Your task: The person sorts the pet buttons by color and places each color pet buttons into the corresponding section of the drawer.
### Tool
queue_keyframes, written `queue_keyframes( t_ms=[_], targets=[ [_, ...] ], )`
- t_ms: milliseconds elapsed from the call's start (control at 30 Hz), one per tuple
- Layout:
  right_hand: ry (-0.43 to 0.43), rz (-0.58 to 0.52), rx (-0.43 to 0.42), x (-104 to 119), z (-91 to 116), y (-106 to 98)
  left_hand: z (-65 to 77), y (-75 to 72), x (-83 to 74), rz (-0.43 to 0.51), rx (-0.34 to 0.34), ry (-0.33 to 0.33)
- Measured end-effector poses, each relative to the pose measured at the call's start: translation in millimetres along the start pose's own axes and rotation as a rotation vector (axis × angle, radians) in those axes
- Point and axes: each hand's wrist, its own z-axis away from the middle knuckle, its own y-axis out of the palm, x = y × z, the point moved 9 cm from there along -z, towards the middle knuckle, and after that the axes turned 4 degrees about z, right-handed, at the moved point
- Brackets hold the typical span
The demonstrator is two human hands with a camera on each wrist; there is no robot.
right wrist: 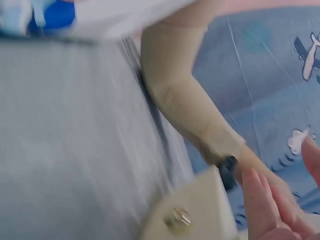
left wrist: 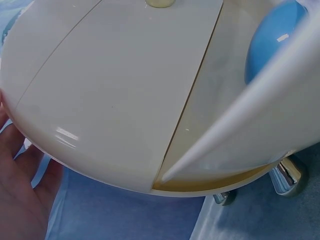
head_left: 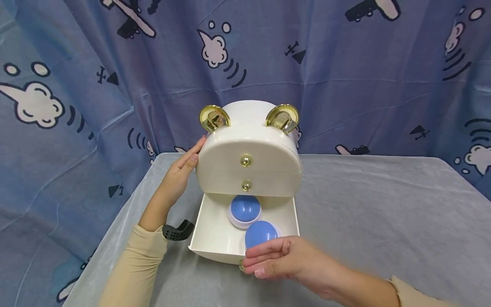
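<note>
A white rounded storage box (head_left: 249, 145) with two gold ears stands on the table, its bottom drawer (head_left: 215, 232) pulled out. Inside the drawer sit two round blue-topped containers with white rims, a rear container (head_left: 245, 209) and a front container (head_left: 261, 233). My left hand (head_left: 182, 170) rests against the box's left side, its fingers fairly straight along the edge. Over the drawer's front edge, beside its gold knob (head_left: 242, 266), is my right hand (head_left: 281, 258). Its fingers are extended and overlap the front container in the head view; the right wrist view also shows the fingers (right wrist: 260, 200) straight.
Two more gold knobs, the upper knob (head_left: 246, 160) and lower knob (head_left: 246, 186), sit on the closed fronts above. A grey cloth covers the table (head_left: 368, 213). Behind it hangs a blue patterned curtain (head_left: 326, 76). A black band (head_left: 178, 230) is on the left wrist.
</note>
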Motion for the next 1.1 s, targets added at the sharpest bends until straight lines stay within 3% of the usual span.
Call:
queue_keyframes(
  t_ms=[167, 333, 633, 833, 1100],
  targets=[
    [0.113, -0.079, 0.025, -33.7, 0.2, 13.2, 0.9, -0.5, 0.2, -0.002, 0.002, -0.006],
    [0.201, -0.096, -0.012, -60.6, -3.0, 16.8, 0.2, -0.2, -0.4, -0.001, -0.001, -0.001],
    [0.155, -0.135, -0.052, -86.1, -10.4, 16.2, 0.1, 0.4, 0.4, -0.001, 0.000, -0.002],
    [0.163, -0.166, -0.070, -89.8, -15.4, 15.8, 0.8, -0.4, -0.2, -0.003, 0.003, -0.008],
    [0.175, -0.290, -0.125, -89.9, -20.7, 12.0, 0.2, 0.2, 0.5, 0.001, 0.006, -0.011]
  ],
)
